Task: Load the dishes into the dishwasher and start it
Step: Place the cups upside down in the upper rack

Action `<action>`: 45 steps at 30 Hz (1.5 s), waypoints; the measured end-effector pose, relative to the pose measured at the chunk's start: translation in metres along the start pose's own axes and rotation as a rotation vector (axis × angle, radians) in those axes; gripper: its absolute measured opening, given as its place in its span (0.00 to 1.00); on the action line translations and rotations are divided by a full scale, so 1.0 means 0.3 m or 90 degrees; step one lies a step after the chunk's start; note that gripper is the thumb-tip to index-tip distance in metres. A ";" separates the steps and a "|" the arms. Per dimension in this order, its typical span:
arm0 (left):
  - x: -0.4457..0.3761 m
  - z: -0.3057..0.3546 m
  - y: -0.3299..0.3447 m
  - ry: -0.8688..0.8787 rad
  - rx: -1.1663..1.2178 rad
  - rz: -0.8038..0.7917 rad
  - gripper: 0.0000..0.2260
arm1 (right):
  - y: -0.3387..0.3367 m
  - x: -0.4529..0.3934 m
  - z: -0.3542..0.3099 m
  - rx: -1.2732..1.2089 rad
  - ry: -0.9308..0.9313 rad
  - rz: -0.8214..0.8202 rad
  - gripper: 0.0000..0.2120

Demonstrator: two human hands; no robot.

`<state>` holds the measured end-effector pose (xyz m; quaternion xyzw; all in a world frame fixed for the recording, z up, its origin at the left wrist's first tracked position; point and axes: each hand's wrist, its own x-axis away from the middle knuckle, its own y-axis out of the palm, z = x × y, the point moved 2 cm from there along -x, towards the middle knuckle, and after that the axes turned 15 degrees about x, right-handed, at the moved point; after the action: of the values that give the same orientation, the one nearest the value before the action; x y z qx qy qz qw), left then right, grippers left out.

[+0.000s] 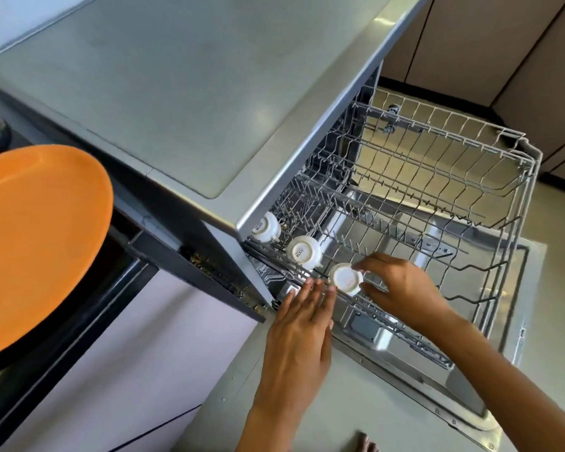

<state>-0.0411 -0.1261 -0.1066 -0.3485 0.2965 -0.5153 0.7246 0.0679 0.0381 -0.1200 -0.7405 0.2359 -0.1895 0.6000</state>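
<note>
Here, a third white cup (345, 278) is gripped by the right hand (402, 288) and set upside down along the upper rack's (516, 177) near-left edge for draining, steadied by the left hand's (302, 324) straight fingers.

Bright even daylight, soft shadows, wide-angle bending at edges, slight overall blur

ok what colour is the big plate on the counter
Orange plate, plain with no pattern, seen in the head view.
</note>
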 end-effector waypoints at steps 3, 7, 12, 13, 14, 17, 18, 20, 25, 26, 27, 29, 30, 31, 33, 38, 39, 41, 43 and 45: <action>0.063 0.066 -0.131 -0.025 0.018 0.113 0.20 | -0.143 0.072 -0.098 -0.027 0.020 0.073 0.09; 0.193 0.163 -0.411 -0.014 -0.013 0.192 0.19 | -0.397 0.121 -0.353 -0.091 -0.030 0.186 0.07; 0.498 0.230 -0.794 -0.122 -0.097 0.276 0.24 | -0.655 0.153 -0.754 -0.155 -0.158 0.229 0.09; 0.563 0.231 -0.848 -0.163 -0.107 0.294 0.26 | -0.687 0.155 -0.829 -0.159 -0.183 0.234 0.10; 0.640 0.232 -0.910 -0.207 -0.123 0.323 0.26 | -0.721 0.155 -0.919 -0.175 -0.217 0.234 0.11; 0.856 0.207 -1.038 -0.296 -0.184 0.443 0.21 | -0.767 0.151 -1.176 -0.210 -0.346 0.216 0.11; 0.906 0.192 -1.061 -0.323 -0.193 0.466 0.21 | -0.765 0.145 -1.242 -0.208 -0.378 0.209 0.11; 1.020 0.153 -1.119 -0.393 -0.209 0.514 0.23 | -0.771 0.125 -1.412 -0.216 -0.431 0.209 0.14; 1.237 -0.017 -1.267 -0.466 -0.282 0.574 0.23 | -0.716 0.055 -1.804 -0.224 -0.511 0.152 0.11; 1.282 -0.071 -1.297 -0.478 -0.296 0.587 0.23 | -0.697 0.039 -1.881 -0.225 -0.526 0.146 0.10; 1.325 -0.130 -1.331 -0.489 -0.310 0.603 0.23 | -0.680 0.023 -1.959 -0.232 -0.542 0.129 0.10; 1.398 -0.232 -1.400 -0.516 -0.325 0.626 0.23 | -0.642 0.001 -2.096 -0.241 -0.573 0.103 0.11; 1.435 -0.283 -1.439 -0.536 -0.323 0.636 0.23 | -0.621 -0.012 -2.166 -0.242 -0.587 0.104 0.11; 1.468 -0.333 -1.480 -0.558 -0.318 0.636 0.23 | -0.598 -0.025 -2.233 -0.242 -0.603 0.106 0.11; 1.530 -0.425 -1.562 -0.588 -0.340 0.623 0.20 | -0.558 -0.044 -2.351 -0.248 -0.640 0.108 0.11; 1.656 -0.662 -1.713 -0.704 -0.325 0.537 0.24 | -0.459 -0.058 -2.599 -0.272 -0.736 0.143 0.11; 1.673 -0.708 -1.734 -0.721 -0.319 0.530 0.24 | -0.442 -0.056 -2.636 -0.285 -0.739 0.139 0.11; 1.703 -0.798 -1.762 -0.755 -0.283 0.500 0.23 | -0.414 -0.042 -2.694 -0.298 -0.750 0.133 0.11; 1.726 -0.871 -1.787 -0.773 -0.302 0.483 0.20 | -0.400 -0.023 -2.729 -0.294 -0.766 0.124 0.11; 1.741 -0.936 -1.817 -0.791 -0.273 0.498 0.28 | -0.387 -0.012 -2.754 -0.273 -0.768 0.106 0.11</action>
<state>-0.4039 -0.8033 0.1353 -0.5769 0.0302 0.1385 0.8044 -0.3868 -0.6007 0.1653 -0.7999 -0.0534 0.3583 0.4785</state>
